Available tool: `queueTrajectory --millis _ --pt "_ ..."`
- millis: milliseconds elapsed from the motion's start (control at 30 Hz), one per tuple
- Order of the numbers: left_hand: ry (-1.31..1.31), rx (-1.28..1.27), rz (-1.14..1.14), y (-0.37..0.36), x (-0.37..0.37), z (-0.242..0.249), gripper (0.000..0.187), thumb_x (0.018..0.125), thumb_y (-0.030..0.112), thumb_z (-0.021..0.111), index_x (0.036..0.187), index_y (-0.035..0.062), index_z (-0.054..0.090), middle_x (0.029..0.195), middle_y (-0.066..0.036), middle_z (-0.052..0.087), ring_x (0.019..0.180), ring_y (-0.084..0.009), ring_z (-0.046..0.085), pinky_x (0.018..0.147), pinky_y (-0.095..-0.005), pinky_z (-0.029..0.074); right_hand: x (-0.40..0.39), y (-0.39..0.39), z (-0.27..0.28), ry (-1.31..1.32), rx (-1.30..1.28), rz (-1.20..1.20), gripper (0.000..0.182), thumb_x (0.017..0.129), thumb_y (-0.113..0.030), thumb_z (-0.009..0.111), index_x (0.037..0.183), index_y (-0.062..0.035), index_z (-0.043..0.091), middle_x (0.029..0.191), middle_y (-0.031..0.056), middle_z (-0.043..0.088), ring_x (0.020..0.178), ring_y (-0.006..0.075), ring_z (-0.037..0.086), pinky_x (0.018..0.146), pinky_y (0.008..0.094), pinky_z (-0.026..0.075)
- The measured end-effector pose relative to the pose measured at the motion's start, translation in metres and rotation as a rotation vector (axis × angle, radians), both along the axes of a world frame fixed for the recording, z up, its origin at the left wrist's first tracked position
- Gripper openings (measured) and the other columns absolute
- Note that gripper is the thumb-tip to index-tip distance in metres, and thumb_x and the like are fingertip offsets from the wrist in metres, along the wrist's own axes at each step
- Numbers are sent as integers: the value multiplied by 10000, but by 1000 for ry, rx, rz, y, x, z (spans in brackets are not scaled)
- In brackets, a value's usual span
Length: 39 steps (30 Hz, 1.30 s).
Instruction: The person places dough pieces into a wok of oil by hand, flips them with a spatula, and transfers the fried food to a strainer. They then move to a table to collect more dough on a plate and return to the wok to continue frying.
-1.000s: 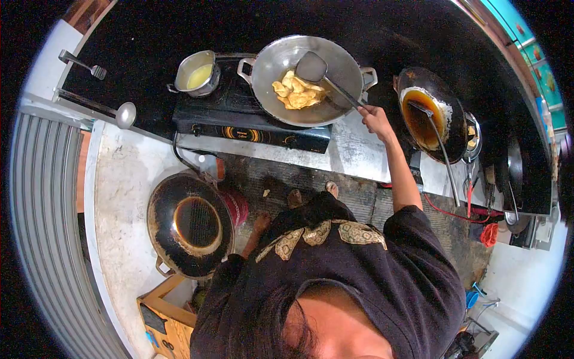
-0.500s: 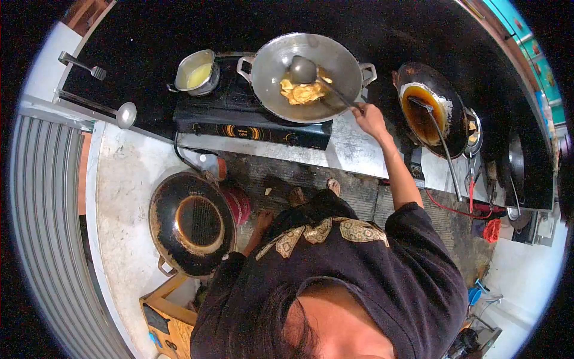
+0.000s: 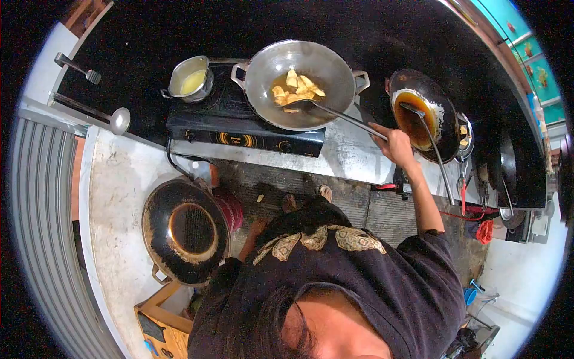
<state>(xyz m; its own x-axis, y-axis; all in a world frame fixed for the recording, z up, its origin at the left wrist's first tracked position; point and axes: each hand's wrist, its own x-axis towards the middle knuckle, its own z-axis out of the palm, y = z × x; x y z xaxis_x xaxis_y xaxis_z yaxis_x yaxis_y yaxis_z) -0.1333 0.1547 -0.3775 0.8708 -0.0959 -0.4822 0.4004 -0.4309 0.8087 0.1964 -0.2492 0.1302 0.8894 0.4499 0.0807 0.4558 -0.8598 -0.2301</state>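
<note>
Right hand (image 3: pixel 397 146): closed around the end of a long spatula handle, fingers wrapped over it, the forearm reaching out past the counter edge.
Spatula (image 3: pixel 353 122): slants over the near rim of the grey wok, its dark head low in the bowl, against the pale golden pieces.
Golden pieces (image 3: pixel 299 88): loosely heaped in shiny brown liquid at the bottom of the wok.
Grey wok (image 3: pixel 330 76): on the black stove (image 3: pixel 245 140), one handle to each side; the spatula shaft crosses its rim on the hand's side.
Left hand (image 3: pixel 256 228): low beside the body, probably hanging loose, though it is small and dim there; I cannot tell how far open it is or whether it holds anything.
Left of the wok: a small pot (image 3: pixel 206 90) with yellow contents, on the stove.
Right of the wok: a blackened wok (image 3: pixel 449 127) holding brown liquid, a long-handled utensil (image 3: pixel 435 143) leaning out; a metal bowl (image 3: pixel 468 143) with pieces sits just beyond.
Left counter: a second blackened wok (image 3: pixel 160 212), dark inside, near a red container (image 3: pixel 230 210).
Far left: a ladle (image 3: pixel 120 121) and a slotted turner (image 3: pixel 92 76).
</note>
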Motion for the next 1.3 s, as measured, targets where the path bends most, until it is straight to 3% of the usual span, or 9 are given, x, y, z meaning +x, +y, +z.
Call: queueTrajectory --millis 67,167,267,433,633,733,933,1167,1300 --pt "-94 71 73 -1 2 -1 467 872 436 466 1045 21 591 852 -143 636 775 -263 614 647 -391 471 4 8 -9 -18 -10 -22 353 797 -187 602 1144 -125 578 792 201 618 695 368 591 609 425 471" --pt "123 -192 207 -2 7 11 398 868 411 482 953 49 622 762 -137 625 738 -267 616 621 -377 470 14 18 -26 -67 -21 -102 369 800 -192 600 1162 -135 559 743 210 605 669 372 587 586 436 461" --pt "-203 -10 -137 11 7 5 367 876 382 475 917 49 623 703 -126 607 661 -257 605 601 -374 477 26 23 -29 -125 95 -150 340 813 -203 584 1141 -116 572 747 222 603 677 372 594 586 430 462" --pt "188 43 -15 6 -5 10 328 887 310 454 1018 38 581 877 -166 594 725 -293 600 633 -398 480 60 21 -33 -181 163 -266 301 835 -267 555 1070 -87 613 743 212 611 693 362 605 605 421 468" --pt "153 32 66 2 -5 10 306 872 303 487 1002 43 583 874 -144 602 742 -270 598 663 -389 476 98 7 -55 -51 156 -334 338 837 -299 535 1033 -37 616 739 194 620 730 348 616 640 411 469" --pt "142 37 85 0 -6 9 296 865 300 504 995 46 584 873 -133 607 751 -258 598 678 -385 474 108 -4 -68 -30 170 -277 330 856 -297 534 995 -13 628 654 147 600 561 288 591 520 364 444" --pt "122 51 121 -2 -2 9 277 850 292 538 979 52 586 870 -112 615 769 -235 596 709 -376 470 105 0 -56 876 585 -492 305 900 -257 500 1068 -14 573 543 -24 387 420 49 292 366 223 218" --pt "-34 171 168 -6 0 10 259 841 286 565 970 62 587 872 -86 623 779 -211 594 745 -368 466 100 15 -72 988 702 -465 227 895 -253 517 940 -34 555 548 -21 402 400 47 266 349 230 185" --pt "-7 -30 188 -2 -2 9 292 852 318 551 981 61 604 843 -81 629 739 -192 589 690 -351 462 79 33 -43 870 710 -387 227 890 -260 535 894 -39 583 556 -32 409 418 43 271 363 228 195"
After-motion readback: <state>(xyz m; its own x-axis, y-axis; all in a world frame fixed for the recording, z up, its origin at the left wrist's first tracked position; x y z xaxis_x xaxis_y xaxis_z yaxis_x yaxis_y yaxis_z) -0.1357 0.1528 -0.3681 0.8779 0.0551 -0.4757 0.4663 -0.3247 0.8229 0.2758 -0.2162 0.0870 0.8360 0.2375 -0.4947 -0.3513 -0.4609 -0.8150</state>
